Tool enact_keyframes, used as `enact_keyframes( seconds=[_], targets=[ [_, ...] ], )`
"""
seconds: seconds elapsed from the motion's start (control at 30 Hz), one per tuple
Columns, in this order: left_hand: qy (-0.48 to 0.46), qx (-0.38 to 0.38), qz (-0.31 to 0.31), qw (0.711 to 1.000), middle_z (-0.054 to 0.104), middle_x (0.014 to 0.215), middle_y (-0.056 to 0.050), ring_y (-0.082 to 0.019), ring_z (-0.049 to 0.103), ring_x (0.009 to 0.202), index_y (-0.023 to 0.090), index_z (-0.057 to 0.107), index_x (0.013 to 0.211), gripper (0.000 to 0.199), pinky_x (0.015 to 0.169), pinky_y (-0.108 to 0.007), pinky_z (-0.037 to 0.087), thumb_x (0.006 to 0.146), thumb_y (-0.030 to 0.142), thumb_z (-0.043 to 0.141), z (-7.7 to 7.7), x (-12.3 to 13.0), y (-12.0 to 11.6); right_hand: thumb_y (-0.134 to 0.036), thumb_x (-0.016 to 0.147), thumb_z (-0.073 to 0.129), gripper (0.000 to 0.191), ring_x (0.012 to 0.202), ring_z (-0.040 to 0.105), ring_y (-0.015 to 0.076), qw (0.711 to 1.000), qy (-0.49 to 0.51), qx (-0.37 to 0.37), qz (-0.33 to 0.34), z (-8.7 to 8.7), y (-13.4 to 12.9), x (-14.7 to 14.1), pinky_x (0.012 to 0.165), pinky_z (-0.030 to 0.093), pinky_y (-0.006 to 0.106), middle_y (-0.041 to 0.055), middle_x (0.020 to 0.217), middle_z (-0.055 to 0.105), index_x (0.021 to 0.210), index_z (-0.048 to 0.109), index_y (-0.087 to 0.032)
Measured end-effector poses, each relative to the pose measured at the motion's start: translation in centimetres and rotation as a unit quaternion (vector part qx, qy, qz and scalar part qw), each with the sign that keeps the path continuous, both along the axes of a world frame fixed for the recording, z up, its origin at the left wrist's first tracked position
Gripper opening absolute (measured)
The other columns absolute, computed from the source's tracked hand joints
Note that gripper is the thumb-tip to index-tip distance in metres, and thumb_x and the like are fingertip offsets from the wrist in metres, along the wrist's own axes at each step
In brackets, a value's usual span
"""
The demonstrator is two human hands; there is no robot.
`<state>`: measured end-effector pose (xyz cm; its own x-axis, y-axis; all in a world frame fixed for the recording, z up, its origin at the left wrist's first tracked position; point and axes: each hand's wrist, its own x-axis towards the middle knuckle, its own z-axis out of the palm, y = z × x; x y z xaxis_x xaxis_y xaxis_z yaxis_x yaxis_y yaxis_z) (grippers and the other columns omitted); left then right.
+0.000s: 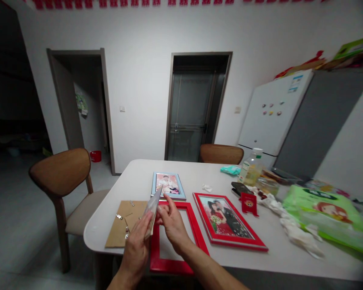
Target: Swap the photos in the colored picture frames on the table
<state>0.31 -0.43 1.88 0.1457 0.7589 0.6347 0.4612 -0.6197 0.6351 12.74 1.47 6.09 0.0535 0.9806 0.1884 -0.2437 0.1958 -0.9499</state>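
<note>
The thin sheet [155, 204] tilts upright between my hands, above the red frame [169, 266]. My left hand [139, 234] has its fingers closed around the lower end; my right hand [171, 219] is half-curled at the edge, index extended, and I cannot tell whether it pinches. From the sheet, the brown backing board [117, 229] lies at eight o'clock, the blue-framed picture [168, 184] at one, the red-framed picture [230, 220] at three.

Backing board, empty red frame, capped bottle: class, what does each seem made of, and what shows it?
Backing board: probably fibreboard, matt, from its plain brown face.
Empty red frame: painted wood or plastic, smooth and evenly coloured; the look leaves it open.
Capped bottle: likely clear plastic, since yellowish liquid shows through.
</note>
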Motion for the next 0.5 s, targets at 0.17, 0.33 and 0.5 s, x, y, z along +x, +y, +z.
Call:
enact_keyframes(
  seconds=[0.17, 0.33, 0.5],
  targets=[
    [-0.333, -0.172, 0.020, 0.927, 0.062, 0.102, -0.009, -0.024, 0.054, 0.099, 0.013, 0.054, 0.107, 0.036, 0.089, -0.036, 0.039, 0.076, 0.030, 0.048, 1.2, 2.4, -0.5, -0.037, 0.066, 0.053, 0.049, 0.074, 0.057, 0.0145, 0.985, 0.046, -0.154, -0.064, -2.1, -0.4, 1.6, 0.057, 0.043, 0.023, 0.0058, 0.091, 0.059, 0.111, 0.045, -0.019],
    [-0.438, -0.279, -0.057, 0.853, 0.061, 0.103, -0.013, -0.026, 0.056, 0.096, 0.011, 0.052, 0.105, 0.043, 0.084, -0.037, 0.043, 0.069, 0.034, 0.056, 0.4, 4.6, -0.5, -0.024, 0.059, 0.050, 0.038, 0.072, 0.060, 0.0168, 0.982, 0.145, -0.117, -0.026, -2.8, 0.0, 4.3, 0.057, 0.045, 0.024, 0.0052, 0.083, 0.065, 0.096, 0.052, -0.017],
    [-0.326, -0.262, -0.052, 0.907, 0.047, 0.121, -0.016, -0.024, 0.044, 0.111, 0.010, 0.038, 0.119, 0.060, 0.092, -0.035, 0.035, 0.064, 0.027, 0.056, 0.0, 3.4, -0.6, -0.018, 0.056, 0.044, 0.040, 0.059, 0.060, 0.0172, 0.988, 0.015, -0.140, -0.070, -3.0, 1.0, 9.1, 0.051, 0.045, 0.024, 0.0037, 0.068, 0.066, 0.094, 0.054, -0.016]
  ],
)
